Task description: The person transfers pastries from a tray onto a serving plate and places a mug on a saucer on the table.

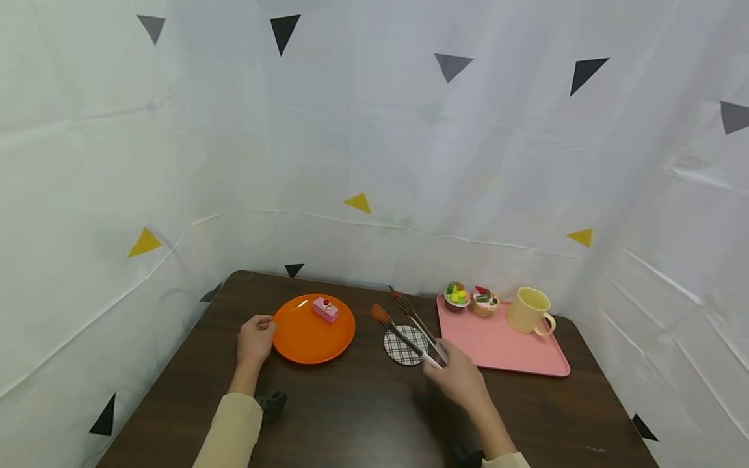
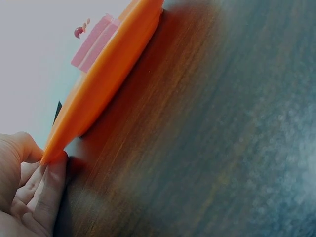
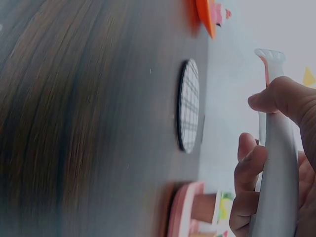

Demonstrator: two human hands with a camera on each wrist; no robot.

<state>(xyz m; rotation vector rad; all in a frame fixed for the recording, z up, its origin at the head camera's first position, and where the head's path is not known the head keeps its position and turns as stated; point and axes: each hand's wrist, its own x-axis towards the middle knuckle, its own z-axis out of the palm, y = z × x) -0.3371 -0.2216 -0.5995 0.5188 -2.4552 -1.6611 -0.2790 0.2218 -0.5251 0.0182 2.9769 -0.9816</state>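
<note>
Tongs point(image 1: 407, 340) gripped in right hand point(image 1: 459, 377), orange plate point(image 1: 307, 339) pinched at rim by left hand point(image 1: 255, 340)

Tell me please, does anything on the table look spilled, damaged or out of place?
Nothing looks spilled or damaged. Slightly odd: the pink cake slice sits off-centre, toward the far side of the orange plate.

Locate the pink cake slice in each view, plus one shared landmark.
Head: pink cake slice left of centre, below mid-height.
Left wrist: pink cake slice at upper left.
Right wrist: pink cake slice at the top edge, right of centre, small.
Shared landmark: orange plate, next to the slice in all three pictures.
</note>
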